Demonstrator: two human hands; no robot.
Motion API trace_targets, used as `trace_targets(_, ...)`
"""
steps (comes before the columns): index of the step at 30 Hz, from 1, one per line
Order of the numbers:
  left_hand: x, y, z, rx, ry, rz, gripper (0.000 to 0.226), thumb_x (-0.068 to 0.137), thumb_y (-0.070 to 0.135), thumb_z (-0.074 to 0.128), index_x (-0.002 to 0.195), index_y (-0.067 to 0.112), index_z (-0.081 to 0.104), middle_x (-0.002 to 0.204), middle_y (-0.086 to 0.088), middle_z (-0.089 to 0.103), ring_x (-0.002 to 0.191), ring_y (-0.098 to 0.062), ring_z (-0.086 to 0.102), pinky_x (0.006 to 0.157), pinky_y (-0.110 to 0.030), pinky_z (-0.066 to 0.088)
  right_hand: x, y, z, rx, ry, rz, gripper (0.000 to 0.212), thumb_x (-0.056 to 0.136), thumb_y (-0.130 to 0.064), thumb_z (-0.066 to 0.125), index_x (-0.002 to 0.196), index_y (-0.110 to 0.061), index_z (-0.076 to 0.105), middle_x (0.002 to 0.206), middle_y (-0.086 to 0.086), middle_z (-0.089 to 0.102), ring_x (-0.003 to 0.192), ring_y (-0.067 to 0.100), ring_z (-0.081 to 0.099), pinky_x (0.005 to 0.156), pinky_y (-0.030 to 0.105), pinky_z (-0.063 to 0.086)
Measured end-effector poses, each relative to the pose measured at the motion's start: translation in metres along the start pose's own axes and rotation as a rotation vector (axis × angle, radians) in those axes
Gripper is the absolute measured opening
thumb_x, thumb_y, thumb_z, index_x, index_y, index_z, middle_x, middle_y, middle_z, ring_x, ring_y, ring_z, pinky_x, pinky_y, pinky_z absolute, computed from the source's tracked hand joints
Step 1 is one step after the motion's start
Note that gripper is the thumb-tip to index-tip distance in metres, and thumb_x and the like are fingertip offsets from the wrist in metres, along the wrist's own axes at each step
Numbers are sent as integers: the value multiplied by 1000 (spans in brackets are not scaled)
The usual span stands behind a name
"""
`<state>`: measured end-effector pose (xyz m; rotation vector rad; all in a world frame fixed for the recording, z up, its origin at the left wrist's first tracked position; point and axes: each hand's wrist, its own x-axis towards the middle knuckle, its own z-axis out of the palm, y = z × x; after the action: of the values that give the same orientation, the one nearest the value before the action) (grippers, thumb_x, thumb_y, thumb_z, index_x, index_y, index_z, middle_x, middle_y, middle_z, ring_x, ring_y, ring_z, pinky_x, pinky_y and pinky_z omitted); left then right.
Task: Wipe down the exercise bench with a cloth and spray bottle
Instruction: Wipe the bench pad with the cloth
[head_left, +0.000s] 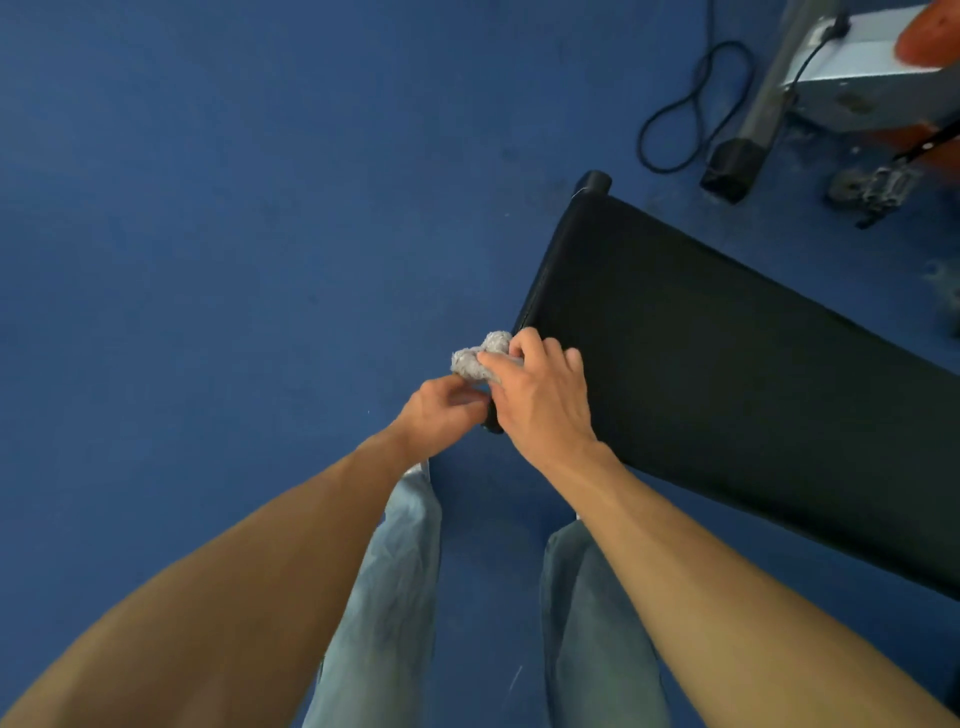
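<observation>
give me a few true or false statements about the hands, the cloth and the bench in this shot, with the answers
1. Both hands are on the grey cloth. True: the left hand pinches its lower edge and the right hand grips it from above.
2. The cloth is at the middle of the black bench pad. False: it sits at the pad's end edge, near a corner.
3. A spray bottle is in the right hand. False: no spray bottle shows; that hand holds only the cloth.
4. A black cable lies looped on the blue floor. True.
5. The person wears dark trousers. False: light blue jeans.
</observation>
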<state>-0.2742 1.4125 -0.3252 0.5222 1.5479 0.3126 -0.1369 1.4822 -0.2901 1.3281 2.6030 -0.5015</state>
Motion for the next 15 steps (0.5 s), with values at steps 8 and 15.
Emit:
trace_targets(8, 7, 36, 0, -185, -16, 57, 60, 73, 31, 52, 129, 44, 66, 123, 8, 73, 122, -12, 60, 113, -43, 44, 59, 18, -18, -187, 27, 32, 14, 83, -24, 59, 91, -22, 71, 99, 8, 55, 84, 32, 52, 74, 42, 31)
trace_targets(15, 37, 105, 28, -124, 230, 233, 64, 84, 31, 54, 147, 39, 50, 129, 5, 65, 120, -12, 57, 107, -34, 43, 114, 78, -48, -143, 60, 0, 24, 96, -35, 58, 116, -28, 69, 113, 4, 55, 98, 30, 52, 82, 44, 35)
